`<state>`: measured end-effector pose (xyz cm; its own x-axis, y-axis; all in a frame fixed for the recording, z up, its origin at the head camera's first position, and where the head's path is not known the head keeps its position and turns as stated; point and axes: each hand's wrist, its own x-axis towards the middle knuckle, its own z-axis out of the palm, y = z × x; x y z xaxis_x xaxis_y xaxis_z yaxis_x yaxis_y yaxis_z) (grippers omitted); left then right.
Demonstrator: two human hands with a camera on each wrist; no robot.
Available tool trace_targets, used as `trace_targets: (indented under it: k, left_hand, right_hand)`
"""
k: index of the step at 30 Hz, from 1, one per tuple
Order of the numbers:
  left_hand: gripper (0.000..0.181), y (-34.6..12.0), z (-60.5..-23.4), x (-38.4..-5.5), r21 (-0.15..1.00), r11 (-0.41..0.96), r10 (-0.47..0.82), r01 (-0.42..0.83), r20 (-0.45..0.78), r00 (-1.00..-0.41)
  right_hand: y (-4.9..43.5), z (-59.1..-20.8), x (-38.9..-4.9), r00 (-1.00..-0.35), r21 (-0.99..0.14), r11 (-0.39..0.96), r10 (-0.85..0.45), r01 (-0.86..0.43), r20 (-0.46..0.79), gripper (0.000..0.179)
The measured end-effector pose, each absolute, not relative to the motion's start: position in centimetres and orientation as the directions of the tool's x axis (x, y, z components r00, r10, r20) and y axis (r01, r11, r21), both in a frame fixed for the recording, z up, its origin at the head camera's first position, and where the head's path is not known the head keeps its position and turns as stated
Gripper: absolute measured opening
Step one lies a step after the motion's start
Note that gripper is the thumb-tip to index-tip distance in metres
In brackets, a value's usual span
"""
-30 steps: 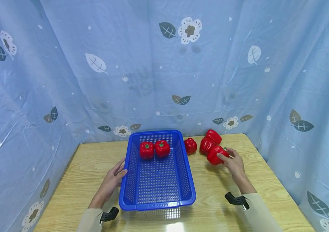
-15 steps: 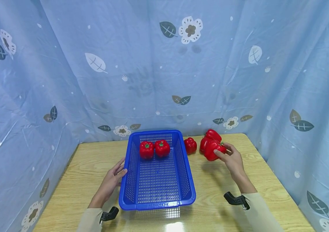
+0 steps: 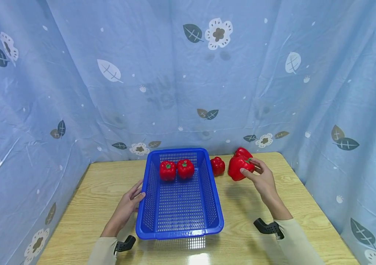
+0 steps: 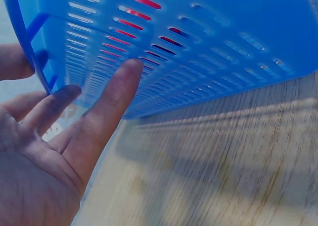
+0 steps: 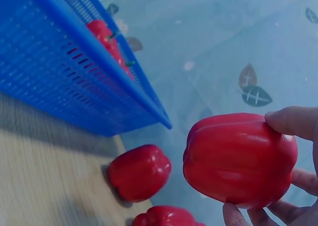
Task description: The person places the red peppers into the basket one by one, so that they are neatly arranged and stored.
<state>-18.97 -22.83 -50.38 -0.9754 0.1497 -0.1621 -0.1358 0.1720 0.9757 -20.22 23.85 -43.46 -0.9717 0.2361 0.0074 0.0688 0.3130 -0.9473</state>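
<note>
My right hand (image 3: 263, 182) holds a red bell pepper (image 3: 240, 168) by its stem side, thumb and fingers around it. In the right wrist view this bell pepper (image 5: 238, 159) appears lifted. Behind it another bell pepper (image 3: 242, 151) shows partly; one more is mostly hidden. A separate bell pepper (image 3: 217, 166) stands beside the basket. My left hand (image 3: 128, 206) grips the left side of the blue plastic basket (image 3: 179, 235), thumb at the rim and fingers along the outer wall (image 4: 208, 47). Two bell peppers (image 3: 176, 170) sit side by side at the basket's far end.
The wooden table (image 3: 108, 187) ends at a blue patterned curtain (image 3: 148, 73) at the back and sides. A shadow and light pattern lie on the table below the basket's near edge.
My right hand has moved left and slightly farther away with the bell pepper, which now covers most of the one behind it. The left hand and basket have stayed put.
</note>
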Motion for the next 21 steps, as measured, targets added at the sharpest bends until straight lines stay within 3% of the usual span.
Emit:
trace_targets:
  k: [21]
  left_hand:
    - [0.061, -22.8, -50.5, -18.9, 0.979, 0.149, 0.154, -0.142, -0.165, -0.974]
  right_hand:
    - [20.3, -40.1, -20.1, -0.986, -0.943, 0.322, 0.114, -0.077, 0.119, 0.067]
